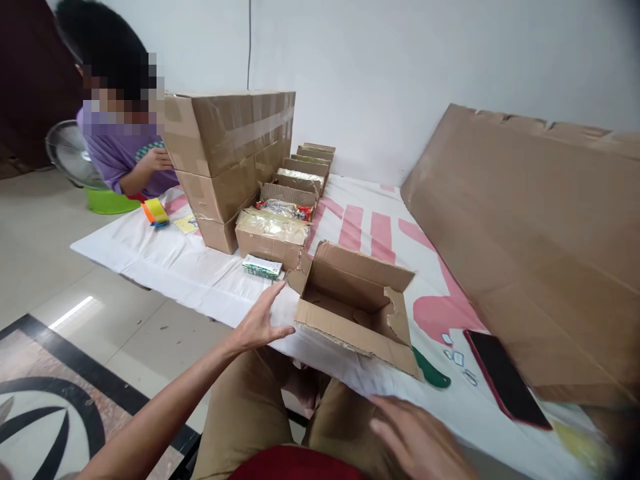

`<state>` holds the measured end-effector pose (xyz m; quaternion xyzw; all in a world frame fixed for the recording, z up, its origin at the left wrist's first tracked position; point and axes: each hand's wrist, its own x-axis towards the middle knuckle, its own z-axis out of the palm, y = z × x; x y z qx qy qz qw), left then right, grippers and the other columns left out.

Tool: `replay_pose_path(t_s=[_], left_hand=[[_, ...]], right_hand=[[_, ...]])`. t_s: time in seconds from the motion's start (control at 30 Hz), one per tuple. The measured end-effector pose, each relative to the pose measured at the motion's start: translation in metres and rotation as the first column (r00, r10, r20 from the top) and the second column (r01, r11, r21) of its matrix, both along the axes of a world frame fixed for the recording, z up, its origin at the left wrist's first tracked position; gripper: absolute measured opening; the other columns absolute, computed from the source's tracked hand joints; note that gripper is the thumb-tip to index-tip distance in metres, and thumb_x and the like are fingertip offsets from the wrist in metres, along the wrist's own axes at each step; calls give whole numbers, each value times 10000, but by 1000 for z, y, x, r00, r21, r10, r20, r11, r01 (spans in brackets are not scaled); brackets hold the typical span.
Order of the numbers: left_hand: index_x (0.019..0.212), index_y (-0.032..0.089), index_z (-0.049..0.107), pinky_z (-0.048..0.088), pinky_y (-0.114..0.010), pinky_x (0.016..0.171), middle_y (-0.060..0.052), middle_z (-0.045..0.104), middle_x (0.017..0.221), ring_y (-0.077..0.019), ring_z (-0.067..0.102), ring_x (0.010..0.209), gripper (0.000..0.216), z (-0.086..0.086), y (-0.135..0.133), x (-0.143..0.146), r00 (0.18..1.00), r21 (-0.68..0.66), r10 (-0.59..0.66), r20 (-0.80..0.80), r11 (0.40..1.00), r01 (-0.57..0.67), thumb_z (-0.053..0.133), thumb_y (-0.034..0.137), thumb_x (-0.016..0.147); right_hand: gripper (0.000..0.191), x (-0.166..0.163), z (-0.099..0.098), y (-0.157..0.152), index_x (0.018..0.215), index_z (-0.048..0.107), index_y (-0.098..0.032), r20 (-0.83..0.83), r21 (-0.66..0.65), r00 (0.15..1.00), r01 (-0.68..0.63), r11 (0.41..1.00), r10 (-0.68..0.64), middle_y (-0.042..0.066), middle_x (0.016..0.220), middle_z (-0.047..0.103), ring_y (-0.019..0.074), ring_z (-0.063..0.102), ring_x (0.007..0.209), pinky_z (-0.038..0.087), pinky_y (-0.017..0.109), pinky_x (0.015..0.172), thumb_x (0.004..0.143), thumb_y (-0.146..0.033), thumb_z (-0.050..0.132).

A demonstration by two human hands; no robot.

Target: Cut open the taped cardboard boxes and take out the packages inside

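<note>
Spread and empty, the left grip (260, 327) was just beside the left flap of the open cardboard box (355, 307), middle of the frame, on the tabletop (200, 280). Lower right, the right grip (420, 437) was open too. Holding both sides would, I think, steady the box best.

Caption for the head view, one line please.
Left hand spread beside an open brown cardboard box on a white-and-pink sheet; right hand hovers nearby.
</note>
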<state>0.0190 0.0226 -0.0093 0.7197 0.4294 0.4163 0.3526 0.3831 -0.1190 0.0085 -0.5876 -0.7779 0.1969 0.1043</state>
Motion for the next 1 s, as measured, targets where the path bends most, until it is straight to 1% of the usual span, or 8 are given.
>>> replay_pose_path(t_s=[0.1, 0.2, 0.3, 0.4, 0.5, 0.63, 0.77, 1.0], left_hand=[[1600, 204, 337, 404, -581, 1181, -212, 390, 1635, -412, 410, 1487, 1155, 20, 12, 26, 990, -92, -73, 124, 992, 85, 848, 656, 667], [1539, 189, 443, 415, -572, 1171, -200, 511, 1544, -416, 469, 1437, 1126, 36, 18, 47, 967, -112, -92, 238, 986, 121, 841, 718, 628], [1464, 177, 542, 418, -533, 1175, -183, 538, 1526, -401, 486, 1423, 970, 44, 11, 57, 955, -126, -7, 298, 991, 46, 840, 664, 679], [1461, 203, 553, 512, -498, 1074, -158, 587, 1477, -361, 611, 1279, 851, 47, -11, 43, 924, -204, 206, 323, 968, -145, 818, 588, 750], [1445, 208, 572, 578, -440, 970, -135, 639, 1407, -313, 685, 1129, 852, 52, -40, 2, 867, -222, 365, 339, 927, -303, 859, 538, 714], [1390, 185, 612, 583, -437, 970, -131, 693, 1320, -335, 670, 1175, 883, 56, -60, -68, 752, -220, 569, 333, 822, -525, 898, 558, 641], [1374, 172, 609, 466, -473, 1135, -146, 680, 1350, -355, 574, 1344, 881, 45, -44, -105, 657, -195, 667, 352, 739, -645, 877, 601, 653], [1260, 171, 638, 479, -457, 1112, -143, 698, 1307, -355, 588, 1317, 854, 20, 20, -90, 694, -145, 593, 409, 793, -592, 834, 706, 624]], right_hand=[[682, 39, 5, 29, 1404, 624, -233, -54, 166, 934, 358, 919, -354, 170, 1301, 726, 393, 734, 1103, 618, 523, 868, 851, -631, 604], [1042, 33, 7, 63, 1617, 315, -184, -306, 144, 889, 398, 906, -341, 204, 1554, 526, 375, 619, 1322, 588, 499, 973, 791, -708, 673], [979, 2, 6, 83, 1621, 295, -183, -464, 127, 851, 339, 932, -246, 190, 1578, 501, 324, 545, 1412, 523, 464, 1089, 857, -681, 653], [828, -37, 4, 84, 1575, 394, -159, -501, 281, 846, 359, 890, -184, 199, 1520, 560, 326, 553, 1400, 476, 494, 1142, 923, -623, 608], [746, -82, 5, 82, 1592, 367, -172, -517, 392, 855, 267, 880, -30, 180, 1519, 564, 314, 570, 1382, 505, 487, 1125, 964, -498, 606], [776, -151, 7, 98, 1627, 305, -219, -536, 429, 835, 139, 892, 128, 148, 1495, 587, 313, 589, 1358, 543, 503, 1091, 940, -334, 646], [850, -199, -5, 124, 1641, 263, -206, -509, 474, 840, 92, 876, 187, 166, 1492, 584, 331, 583, 1358, 551, 534, 1076, 899, -255, 674], [783, -206, -31, 156, 1630, 283, -178, -478, 484, 872, 163, 860, 103, 185, 1493, 576, 340, 582, 1345, 525, 556, 1093, 943, -325, 630]])
